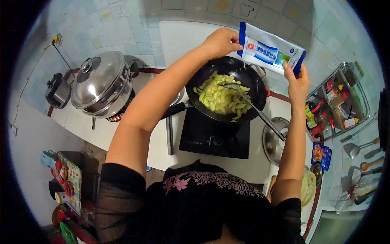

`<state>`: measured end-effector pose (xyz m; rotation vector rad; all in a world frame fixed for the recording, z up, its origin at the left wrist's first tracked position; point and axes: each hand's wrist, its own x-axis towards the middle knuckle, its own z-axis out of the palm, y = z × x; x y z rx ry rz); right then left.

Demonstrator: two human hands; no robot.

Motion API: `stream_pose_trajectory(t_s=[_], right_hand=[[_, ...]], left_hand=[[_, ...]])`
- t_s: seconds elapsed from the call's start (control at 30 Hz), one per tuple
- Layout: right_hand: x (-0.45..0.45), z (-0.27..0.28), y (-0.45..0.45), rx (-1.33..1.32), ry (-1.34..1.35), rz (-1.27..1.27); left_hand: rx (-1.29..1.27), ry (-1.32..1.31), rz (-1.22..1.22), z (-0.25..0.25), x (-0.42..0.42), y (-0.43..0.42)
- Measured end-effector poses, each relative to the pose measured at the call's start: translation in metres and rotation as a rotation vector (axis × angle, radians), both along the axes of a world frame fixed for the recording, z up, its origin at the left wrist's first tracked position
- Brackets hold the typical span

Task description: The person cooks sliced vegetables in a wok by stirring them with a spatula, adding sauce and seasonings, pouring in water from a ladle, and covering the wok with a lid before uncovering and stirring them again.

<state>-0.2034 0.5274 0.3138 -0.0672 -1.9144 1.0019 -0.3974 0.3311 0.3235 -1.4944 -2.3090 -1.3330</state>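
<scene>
1. Blue-and-white packet [270,49] hangs in the air at the wok's far right rim, printed face up to us, sloping down toward its right end
2. Left hand [219,42] pinches the packet's left end between thumb and fingers, that forearm reaching across above the wok's handle
3. Right hand [298,79] grips the lower corner at the other end, thumb on the printed side, so both hands are closed on the same packet
4. Below, the black wok [258,71] holds sliced green vegetables [219,97], with a metal ladle [262,114] resting in them and its handle slanting out to the right
5. Under the wok, I see a black cooktop [215,138] on the white tabletop [258,164]
6. To the left stands a lidded steel steamer [99,81]; near the right forearm lies a round metal lid [273,150]
</scene>
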Motion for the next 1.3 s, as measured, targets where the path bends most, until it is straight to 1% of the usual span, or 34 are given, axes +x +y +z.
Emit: stream_pose_trajectory(t_s=[0.1,0.2,0.3,0.4,0.6,0.7,0.8,0.9,0.97,1.07,1.17,1.3], right_hand=[[-0.002,0.001,-0.003,0.128,-0.005,-0.011],[-0.004,0.002,0.001,0.13,0.021,-0.027],[-0.007,0.0,-0.001,0.093,0.054,-0.011],[-0.008,-0.003,0.004,0.129,0.028,-0.038],[-0.008,-0.005,-0.003,0.182,0.001,-0.126],[-0.013,-0.012,0.002,0.136,0.022,-0.115],[-0.014,-0.013,0.004,0.209,0.004,-0.166],[-0.014,-0.014,0.004,0.154,0.008,-0.126],[-0.014,-0.015,0.003,0.169,0.01,-0.128],[-0.012,-0.015,0.001,0.174,0.002,-0.135],[-0.013,-0.017,0.004,0.153,-0.023,-0.119],[-0.01,-0.017,0.001,0.157,-0.036,-0.121]], left_hand=[[0.061,0.096,0.043,-0.004,0.001,0.002],[0.061,0.022,-0.007,-0.007,-0.008,0.002],[0.138,-0.067,-0.096,-0.011,-0.006,0.004],[0.088,-0.188,-0.138,-0.014,-0.006,0.003],[0.04,0.033,0.029,-0.022,-0.008,0.006],[0.064,0.127,0.091,-0.026,-0.007,0.009],[0.036,0.077,0.099,-0.027,-0.005,0.012],[0.016,0.096,0.132,-0.025,0.001,0.008],[-0.013,0.073,0.142,-0.022,0.001,0.006],[0.01,0.143,0.166,-0.025,0.003,0.009],[-0.001,0.063,0.144,-0.023,-0.001,0.006],[-0.005,0.118,0.171,-0.022,-0.001,0.007]])
